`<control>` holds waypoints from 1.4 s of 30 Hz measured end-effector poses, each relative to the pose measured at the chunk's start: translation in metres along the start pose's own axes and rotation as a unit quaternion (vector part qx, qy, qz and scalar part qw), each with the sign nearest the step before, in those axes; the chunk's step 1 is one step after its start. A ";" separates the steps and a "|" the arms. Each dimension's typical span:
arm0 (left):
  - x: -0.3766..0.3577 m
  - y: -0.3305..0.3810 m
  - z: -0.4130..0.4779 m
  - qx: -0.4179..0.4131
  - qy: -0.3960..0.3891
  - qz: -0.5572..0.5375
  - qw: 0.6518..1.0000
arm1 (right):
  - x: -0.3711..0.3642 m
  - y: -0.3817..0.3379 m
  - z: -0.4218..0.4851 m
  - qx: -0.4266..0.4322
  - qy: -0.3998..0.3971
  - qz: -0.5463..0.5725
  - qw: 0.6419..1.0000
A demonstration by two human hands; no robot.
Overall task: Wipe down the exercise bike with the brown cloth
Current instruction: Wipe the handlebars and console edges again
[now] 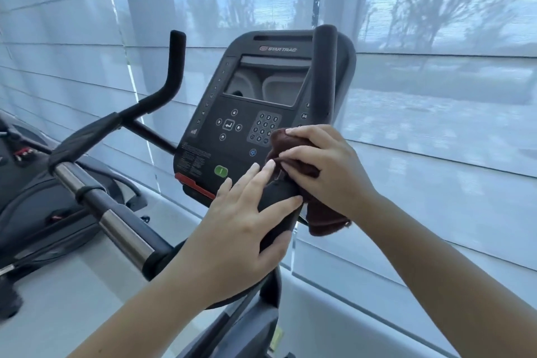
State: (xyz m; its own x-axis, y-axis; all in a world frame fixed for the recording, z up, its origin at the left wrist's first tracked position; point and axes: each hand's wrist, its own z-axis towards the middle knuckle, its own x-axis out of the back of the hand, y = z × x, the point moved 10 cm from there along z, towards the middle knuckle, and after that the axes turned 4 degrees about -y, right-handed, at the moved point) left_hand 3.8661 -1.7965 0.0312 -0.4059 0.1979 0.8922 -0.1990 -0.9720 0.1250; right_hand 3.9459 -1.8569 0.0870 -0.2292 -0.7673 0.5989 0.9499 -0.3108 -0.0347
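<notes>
The exercise bike's black console [255, 113] with screen and keypad stands at centre. Its right handlebar [324, 67] rises beside the console; the left handlebar [171, 78] curves up at left. My right hand [325, 166] is shut on the bunched brown cloth [293, 151], pressing it against the lower right handlebar where it bends. A tail of cloth hangs below my wrist. My left hand [241, 227] wraps the padded black grip [279, 212] just below the cloth, fingers spread, fingertips touching the cloth's edge.
A chrome and black crossbar [116, 221] runs from lower centre to the left. Another black exercise machine [37, 197] sits at far left. Sheer window blinds [436, 96] hang close behind the bike, with a pale sill [334, 328] below.
</notes>
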 end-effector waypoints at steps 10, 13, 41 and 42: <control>0.000 -0.003 -0.004 0.020 0.022 0.042 0.999 | -0.006 -0.016 0.005 0.022 -0.097 0.004 0.995; 0.004 -0.002 -0.006 0.044 0.041 0.066 0.996 | -0.026 -0.023 0.022 0.048 -0.191 -0.018 0.980; -0.014 0.003 0.044 0.277 0.006 0.248 0.928 | 0.019 0.080 0.025 0.074 0.099 0.030 0.992; -0.014 0.002 0.043 0.278 0.008 0.249 0.928 | 0.017 0.073 0.022 0.083 0.085 0.049 0.992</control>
State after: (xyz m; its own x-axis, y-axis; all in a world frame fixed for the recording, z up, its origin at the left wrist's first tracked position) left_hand 3.9092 -1.8064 0.0379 -0.3389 -0.2959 0.8931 0.5055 -0.8579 -0.0924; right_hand 4.0161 -1.8800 0.1119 -0.1536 -0.8767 0.4559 0.9880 -0.1450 0.0541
